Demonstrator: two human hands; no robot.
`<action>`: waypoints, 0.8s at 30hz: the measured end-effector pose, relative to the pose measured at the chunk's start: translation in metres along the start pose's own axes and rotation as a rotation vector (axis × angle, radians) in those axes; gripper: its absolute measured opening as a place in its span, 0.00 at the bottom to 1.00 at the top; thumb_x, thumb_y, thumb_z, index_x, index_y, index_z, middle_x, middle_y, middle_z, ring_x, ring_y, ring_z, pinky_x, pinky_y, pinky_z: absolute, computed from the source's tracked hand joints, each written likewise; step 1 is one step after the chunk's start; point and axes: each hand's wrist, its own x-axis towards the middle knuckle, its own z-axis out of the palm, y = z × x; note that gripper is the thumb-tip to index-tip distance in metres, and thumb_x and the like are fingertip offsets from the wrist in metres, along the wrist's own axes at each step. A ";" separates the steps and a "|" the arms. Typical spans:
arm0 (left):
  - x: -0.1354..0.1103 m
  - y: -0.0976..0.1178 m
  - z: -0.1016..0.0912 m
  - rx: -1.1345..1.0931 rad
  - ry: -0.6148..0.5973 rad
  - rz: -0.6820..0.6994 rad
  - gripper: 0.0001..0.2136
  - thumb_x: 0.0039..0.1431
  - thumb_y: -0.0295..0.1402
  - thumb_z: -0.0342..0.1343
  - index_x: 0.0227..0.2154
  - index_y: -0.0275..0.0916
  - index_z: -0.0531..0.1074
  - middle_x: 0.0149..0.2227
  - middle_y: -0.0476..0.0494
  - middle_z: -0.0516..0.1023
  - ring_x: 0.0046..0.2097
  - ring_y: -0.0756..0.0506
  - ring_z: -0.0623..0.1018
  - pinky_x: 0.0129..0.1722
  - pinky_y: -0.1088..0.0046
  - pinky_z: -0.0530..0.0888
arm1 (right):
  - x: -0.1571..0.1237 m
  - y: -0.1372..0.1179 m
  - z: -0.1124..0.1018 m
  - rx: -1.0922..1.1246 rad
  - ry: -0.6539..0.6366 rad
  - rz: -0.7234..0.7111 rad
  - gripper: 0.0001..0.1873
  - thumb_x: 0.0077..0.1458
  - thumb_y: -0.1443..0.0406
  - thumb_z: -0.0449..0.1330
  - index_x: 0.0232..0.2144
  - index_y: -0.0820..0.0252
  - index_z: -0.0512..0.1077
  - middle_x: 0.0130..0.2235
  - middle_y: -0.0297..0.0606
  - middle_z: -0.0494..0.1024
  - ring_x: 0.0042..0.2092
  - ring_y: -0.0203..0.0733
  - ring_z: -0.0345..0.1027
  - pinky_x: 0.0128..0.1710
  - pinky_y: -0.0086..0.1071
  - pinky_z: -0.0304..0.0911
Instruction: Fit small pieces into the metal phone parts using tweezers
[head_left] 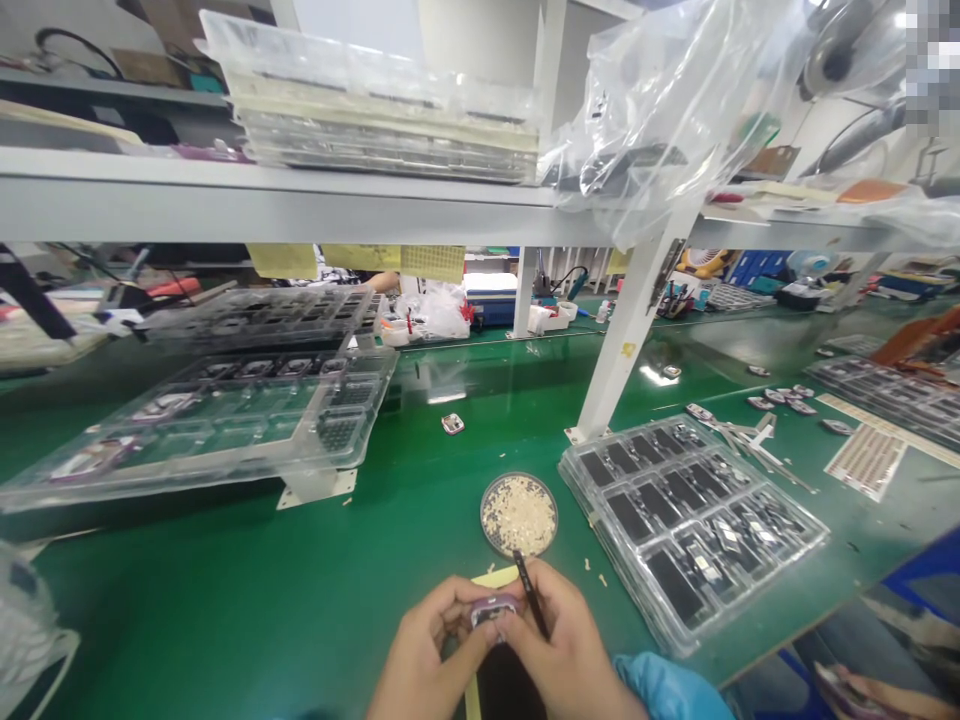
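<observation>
Holding a small purple-rimmed case (493,608) low over the worktop (300,580), both hands close together. Left hand (442,640): thumb and fingers pinching the case's left side. Right hand (551,620): thumb pressed at the case's near edge, fingers bent round its right; a black pen-like tool (531,595) is tucked in the same hand, slanting toward the round dish (486,530) of pale bits (519,512). Inside of case partly hidden by thumbs; can't tell what they press.

Judgement on handling: steady the case by its rim with the left, press evenly with the thumb pads, and angle the tool's end away from the open face. Working low, above the dark pad (506,685) and yellow sheet (499,577), should suit a part this small. Clear tray (622,590) stands right, well apart from the elbows' likely path.
</observation>
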 end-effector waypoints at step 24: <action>0.000 -0.010 -0.005 0.104 0.027 0.000 0.17 0.57 0.47 0.65 0.40 0.37 0.78 0.37 0.40 0.83 0.41 0.42 0.80 0.41 0.73 0.75 | 0.005 -0.016 0.001 0.206 -0.019 0.123 0.21 0.51 0.54 0.75 0.34 0.63 0.74 0.32 0.36 0.77 0.34 0.42 0.69 0.34 0.29 0.64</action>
